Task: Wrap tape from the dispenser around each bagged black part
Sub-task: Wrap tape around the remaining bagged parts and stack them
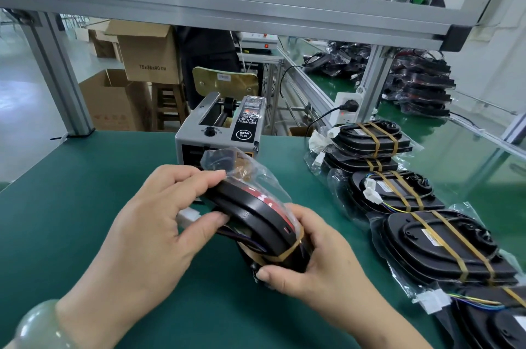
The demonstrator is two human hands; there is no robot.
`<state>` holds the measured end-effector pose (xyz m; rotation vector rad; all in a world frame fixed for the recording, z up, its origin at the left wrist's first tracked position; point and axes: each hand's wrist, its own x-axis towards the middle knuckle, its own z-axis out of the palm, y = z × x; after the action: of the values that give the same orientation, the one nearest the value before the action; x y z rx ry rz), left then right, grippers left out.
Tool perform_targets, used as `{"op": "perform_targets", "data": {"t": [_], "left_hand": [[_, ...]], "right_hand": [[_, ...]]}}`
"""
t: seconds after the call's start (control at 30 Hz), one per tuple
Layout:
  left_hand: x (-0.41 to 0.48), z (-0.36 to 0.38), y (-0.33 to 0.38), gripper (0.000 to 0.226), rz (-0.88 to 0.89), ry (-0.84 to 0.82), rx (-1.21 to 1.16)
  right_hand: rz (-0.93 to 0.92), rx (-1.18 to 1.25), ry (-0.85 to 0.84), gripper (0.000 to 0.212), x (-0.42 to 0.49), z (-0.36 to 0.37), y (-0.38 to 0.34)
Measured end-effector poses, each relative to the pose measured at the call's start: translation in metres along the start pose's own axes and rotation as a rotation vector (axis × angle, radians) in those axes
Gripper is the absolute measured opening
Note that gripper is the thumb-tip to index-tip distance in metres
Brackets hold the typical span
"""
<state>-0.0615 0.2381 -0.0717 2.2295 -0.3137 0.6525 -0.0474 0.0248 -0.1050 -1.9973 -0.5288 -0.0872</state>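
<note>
While held in the air, the clear-bagged black oval part [256, 215] sits just in front of the grey box-shaped tape dispenser [219, 132].
Left hand [159, 223] pinches its upper end; right hand [318, 263] curls round its brown-taped lower end.

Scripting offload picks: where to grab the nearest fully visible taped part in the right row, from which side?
From above, span the taped part across its narrow width, between its two tape bands. It lies flat; neighbouring bags crowd its long ends, so the flanks look freest.
</note>
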Motion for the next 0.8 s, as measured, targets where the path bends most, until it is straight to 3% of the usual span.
{"op": "perform_targets", "data": {"t": [0.27,0.5,0.6,0.73,0.8], "left_hand": [[0.001,0.0,-0.007,0.043,-0.055,0.062,0.103],[-0.005,-0.003,-0.017,0.044,-0.118,0.049,0.051],[-0.007,-0.001,-0.017,0.045,-0.122,0.028,0.048],[-0.005,0.001,-0.003,0.042,0.037,0.04,0.052],[-0.002,0.005,-0.001,0.051,0.12,-0.096,0.035]], "right_hand": [[0.011,-0.009,0.005,0.048,0.01,0.005,-0.01],[0.016,-0.2,-0.006,0.048,0.013,-0.002,-0.026],[0.048,-0.373,-0.067,0.037,0.017,-0.011,-0.038],[0.111,-0.563,-0.207,0.034,0.025,-0.016,-0.051],[0.113,-0.595,-0.258,0.033,0.029,-0.014,-0.054]]}}
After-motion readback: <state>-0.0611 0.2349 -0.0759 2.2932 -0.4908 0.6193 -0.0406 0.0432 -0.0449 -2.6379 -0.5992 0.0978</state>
